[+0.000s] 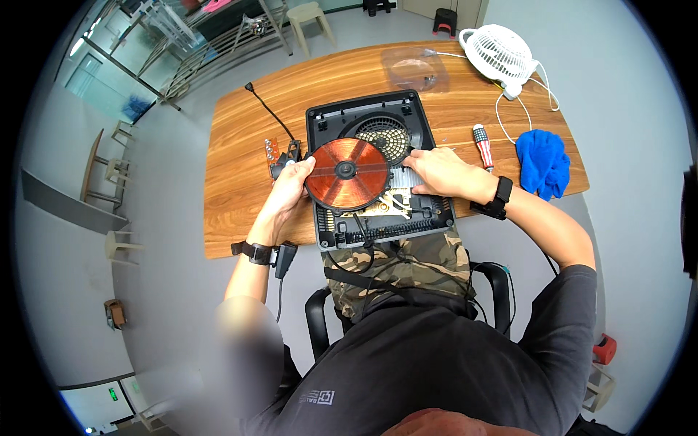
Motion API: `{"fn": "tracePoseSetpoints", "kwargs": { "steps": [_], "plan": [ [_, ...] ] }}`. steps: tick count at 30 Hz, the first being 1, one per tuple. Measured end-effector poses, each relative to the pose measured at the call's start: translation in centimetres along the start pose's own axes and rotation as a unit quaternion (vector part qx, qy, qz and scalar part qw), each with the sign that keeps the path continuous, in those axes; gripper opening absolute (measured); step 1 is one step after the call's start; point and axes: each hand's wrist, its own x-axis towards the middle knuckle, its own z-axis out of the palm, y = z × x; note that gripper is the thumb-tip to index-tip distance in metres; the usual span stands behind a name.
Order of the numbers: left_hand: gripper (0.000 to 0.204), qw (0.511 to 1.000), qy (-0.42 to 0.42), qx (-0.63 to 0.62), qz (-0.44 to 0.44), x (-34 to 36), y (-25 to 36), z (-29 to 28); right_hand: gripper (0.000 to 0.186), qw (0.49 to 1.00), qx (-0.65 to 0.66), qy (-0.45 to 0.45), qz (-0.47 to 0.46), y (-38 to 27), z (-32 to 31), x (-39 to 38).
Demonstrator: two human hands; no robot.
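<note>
A round copper coil (342, 163) with a black hub and spokes is tilted over the left part of an open black appliance housing (318, 120). My left hand (292, 185) is closed on the coil's left rim, thumb on top. Inside the housing, my right hand (445, 173) reaches in from the right, its fingers bent around the end of a silver finned heat sink (404, 176). Below the heat sink, a pale circuit board (378, 207) shows partly, covered in part by the coil. A round fan grille (385, 138) lies at the housing's far end.
Left of the housing sit a small orange board (272, 151) and a black cable (269, 109). To the right lie a screwdriver (483, 145) with a striped handle and a blue cloth (542, 163). A white fan (500, 54) and a clear plastic tray (416, 70) occupy the far side.
</note>
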Motion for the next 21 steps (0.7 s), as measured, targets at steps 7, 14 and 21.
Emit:
{"fn": "tracePoseSetpoints", "kwargs": {
  "steps": [7,14,21],
  "plan": [
    [0.043,0.999,0.028,-0.018,0.004,-0.1,0.0,0.5,0.05,1.0,0.006,0.019,0.001,0.5,1.1,0.1],
    [0.046,0.997,0.03,-0.078,0.001,-0.6,1.8,1.7,0.053,0.998,0.058,0.03,0.014,0.2,-1.5,-0.3],
    [0.046,0.993,0.028,-0.106,0.033,-0.8,3.6,2.1,0.05,0.995,0.071,0.063,0.026,-0.6,-4.8,-0.6]
  ]
}}
